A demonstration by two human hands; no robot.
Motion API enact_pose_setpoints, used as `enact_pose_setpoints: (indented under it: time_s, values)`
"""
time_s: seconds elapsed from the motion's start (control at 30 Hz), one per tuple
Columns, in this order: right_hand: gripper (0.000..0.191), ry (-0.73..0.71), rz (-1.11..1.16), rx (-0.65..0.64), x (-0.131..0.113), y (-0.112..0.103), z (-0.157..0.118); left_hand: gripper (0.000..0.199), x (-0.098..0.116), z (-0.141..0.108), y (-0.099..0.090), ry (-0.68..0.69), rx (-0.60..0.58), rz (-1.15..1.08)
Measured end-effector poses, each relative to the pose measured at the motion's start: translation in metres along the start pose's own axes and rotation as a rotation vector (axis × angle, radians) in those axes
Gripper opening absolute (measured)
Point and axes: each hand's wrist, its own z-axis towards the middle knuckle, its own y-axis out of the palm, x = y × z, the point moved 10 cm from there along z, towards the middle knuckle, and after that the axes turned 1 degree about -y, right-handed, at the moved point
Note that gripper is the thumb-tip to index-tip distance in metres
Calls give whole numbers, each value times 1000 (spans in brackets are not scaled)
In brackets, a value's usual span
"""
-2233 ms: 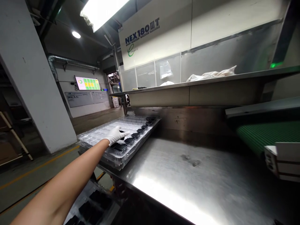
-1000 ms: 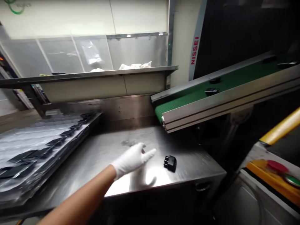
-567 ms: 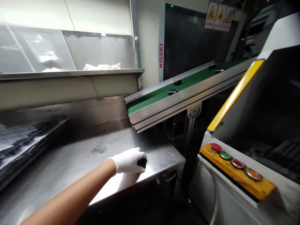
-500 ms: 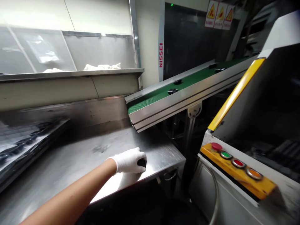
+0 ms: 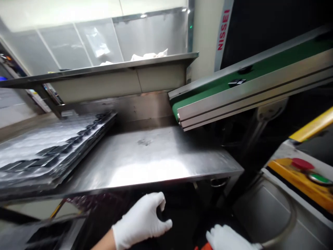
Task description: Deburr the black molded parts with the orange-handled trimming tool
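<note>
My left hand [image 5: 142, 218], in a white glove, is in front of the steel table's front edge. Its thumb and fingers curl around a small black part [image 5: 161, 213], which barely stands out from the dark background. At the bottom edge my right hand [image 5: 229, 239], also white-gloved, has come partly into view. An orange-red thing [image 5: 206, 247] shows under its fingers; most of it is cut off by the frame, and I cannot make out its kind.
The steel table [image 5: 156, 149] carries a stack of trays [image 5: 85, 149] with black parts at left. A green conveyor [image 5: 208, 92] bearing black parts slopes down to the table's right end. A yellow button panel [image 5: 299, 180] stands at right, and a shelf [image 5: 145, 62] runs above.
My left hand has drawn back from above the table to in front of its edge. My right hand has appeared at the bottom. The view has swung left, showing more of the trays.
</note>
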Motion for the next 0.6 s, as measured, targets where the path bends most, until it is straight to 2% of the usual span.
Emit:
enact_pose_setpoints:
  time_s: [0.07,0.13,0.2,0.27,0.4,0.6]
  values:
    - [36,40,40,-3,4,-5,-6,19,-51,-8,49,-132,-7,19]
    - [33,41,112,-57,4,-12,-15,16,-93,-12,100,-226,-38,18]
    - [31,16,187,-87,0,-25,-22,18,-119,-14,147,-254,-94,-36]
    - [31,-8,242,-75,-4,-40,-24,21,-129,-15,181,-231,-135,-79]
    - [29,-19,263,-162,-10,-45,-19,25,-132,-17,217,-198,-182,-117]
    - [27,21,254,-285,-15,-38,-7,29,-144,-26,249,-217,-232,-192]
